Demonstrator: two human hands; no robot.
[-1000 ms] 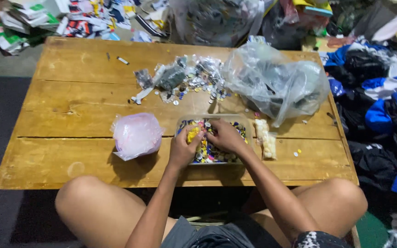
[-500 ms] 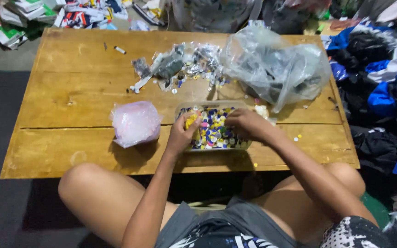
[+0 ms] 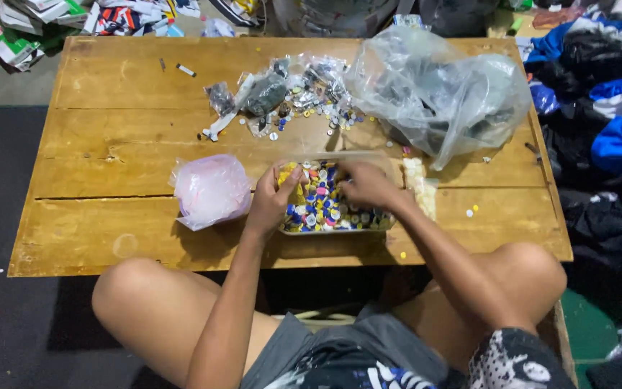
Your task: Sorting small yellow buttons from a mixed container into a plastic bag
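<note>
Clear tray (image 3: 390, 225) heaped with multicoloured buttons (image 3: 322, 205); hands (image 3: 273, 200) (image 3: 366, 184) apart, fingers among them, grip unclear.

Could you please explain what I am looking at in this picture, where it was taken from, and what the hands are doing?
There is no machine here: a seated person wears a camera on the head, so the view looks down over their knees onto a low wooden table. The left hand and right hand both reach into a shallow clear tray full of small colourful round pieces, perhaps buttons. Whether the fingers pinch any piece cannot be seen. Beside the left hand lies a small pink bag. Farther back lie scattered small pieces and packets and a big crumpled clear plastic bag. Clothes are piled to the right.
</note>
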